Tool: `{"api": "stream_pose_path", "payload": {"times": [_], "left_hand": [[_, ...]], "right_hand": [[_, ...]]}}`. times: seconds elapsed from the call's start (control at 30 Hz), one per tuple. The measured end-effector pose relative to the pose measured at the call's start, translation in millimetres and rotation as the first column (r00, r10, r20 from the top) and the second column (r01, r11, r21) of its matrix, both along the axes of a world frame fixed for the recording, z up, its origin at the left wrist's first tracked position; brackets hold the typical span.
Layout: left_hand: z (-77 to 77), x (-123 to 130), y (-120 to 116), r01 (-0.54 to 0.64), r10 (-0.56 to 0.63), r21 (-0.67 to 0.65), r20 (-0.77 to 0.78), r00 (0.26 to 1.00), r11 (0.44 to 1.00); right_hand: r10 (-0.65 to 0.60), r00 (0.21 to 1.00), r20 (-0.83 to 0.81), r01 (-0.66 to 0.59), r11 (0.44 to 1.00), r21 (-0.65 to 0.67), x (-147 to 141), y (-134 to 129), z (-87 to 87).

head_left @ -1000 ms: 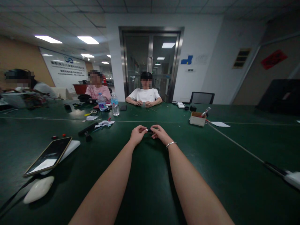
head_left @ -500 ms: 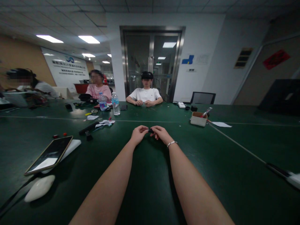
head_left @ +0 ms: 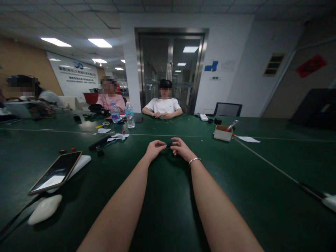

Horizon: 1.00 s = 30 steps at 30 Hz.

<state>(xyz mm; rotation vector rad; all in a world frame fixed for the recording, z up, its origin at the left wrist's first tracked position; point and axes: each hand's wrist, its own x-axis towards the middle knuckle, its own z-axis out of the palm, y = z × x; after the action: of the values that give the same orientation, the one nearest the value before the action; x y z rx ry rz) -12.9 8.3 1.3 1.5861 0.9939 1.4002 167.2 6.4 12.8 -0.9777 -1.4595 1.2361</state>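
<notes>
Over the middle of the green table (head_left: 168, 196), my left hand (head_left: 154, 149) pinches a small black object (head_left: 168, 144) between thumb and fingertips. Its kind is too small to make out. My right hand (head_left: 183, 150), with a silver bracelet at the wrist, is at the object's right end. The right fingers are parted around that end, the index finger raised above it. Whether a right fingertip touches the object I cannot tell.
Left of my arms lie a phone (head_left: 56, 171) on a white block, a white mouse-like item (head_left: 45, 209) and a black bar (head_left: 99, 142). Water bottles (head_left: 130, 116) stand farther back. An open box (head_left: 222, 133) is at right. Several people sit around the table.
The fingers of my right hand have spread from a pinch at the black object and drawn slightly right. My left hand still pinches it in nearly the same place.
</notes>
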Motion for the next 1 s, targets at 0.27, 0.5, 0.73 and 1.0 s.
{"api": "stream_pose_path", "payload": {"times": [0.27,0.5,0.73,1.0], "left_hand": [[2.5,-1.6,-3.3,0.056,-0.056,-0.026,-0.017,0.998,0.998],[0.0,-1.8,-0.5,0.048,-0.048,-0.027,-0.003,0.999,0.998],[-2.3,-0.6,0.9,0.015,-0.014,0.012,-0.038,0.999,1.000],[-3.8,-0.8,2.8,-0.004,0.005,0.012,-0.032,0.999,1.000]], "right_hand": [[0.027,0.999,0.034,-0.027,1.000,0.005,2.8,3.4,-2.8],[-0.008,1.000,0.016,0.009,0.999,-0.034,2.4,4.2,-3.8],[-0.001,0.998,-0.061,0.000,1.000,-0.028,2.8,5.4,-4.1],[-0.010,1.000,0.000,0.010,1.000,-0.010,1.2,6.4,-4.5]]}}
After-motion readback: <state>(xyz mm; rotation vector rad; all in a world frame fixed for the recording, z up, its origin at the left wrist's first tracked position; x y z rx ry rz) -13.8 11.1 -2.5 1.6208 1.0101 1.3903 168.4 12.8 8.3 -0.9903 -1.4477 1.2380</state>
